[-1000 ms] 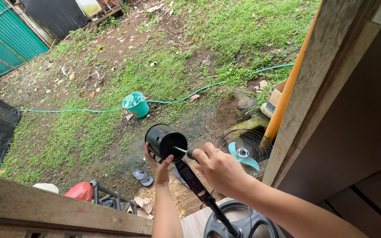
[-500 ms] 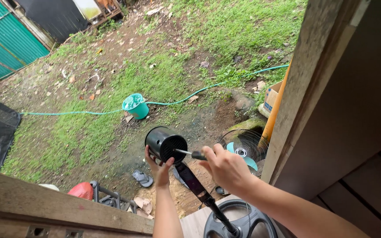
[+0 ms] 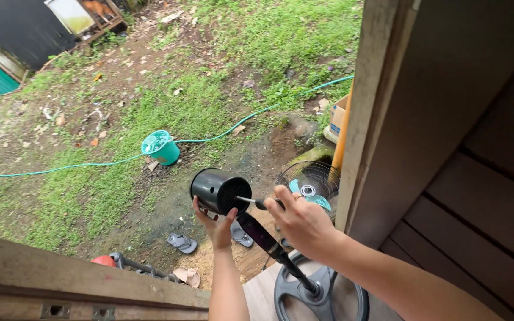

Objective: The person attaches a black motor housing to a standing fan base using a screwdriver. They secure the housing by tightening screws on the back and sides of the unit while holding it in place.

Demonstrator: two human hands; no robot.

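My left hand (image 3: 216, 224) grips from below a black cylindrical fan motor housing (image 3: 216, 190) that tops a slanted black stand pole (image 3: 269, 242). The pole runs down to a round black base (image 3: 304, 294) at the bottom of the view. My right hand (image 3: 302, 221) is closed around a screwdriver (image 3: 251, 202), whose thin metal tip is at the open vented face of the housing.
A wire fan guard with teal blades (image 3: 312, 185) lies on the ground by the wooden post (image 3: 382, 113). A teal bucket (image 3: 160, 147) and a green hose (image 3: 251, 116) lie on the grass. Sandals (image 3: 182, 242) lie below. A wooden railing (image 3: 66, 279) crosses the lower left.
The camera view has shifted slightly; both hands keep their hold, with the screwdriver tip staying at the housing face.
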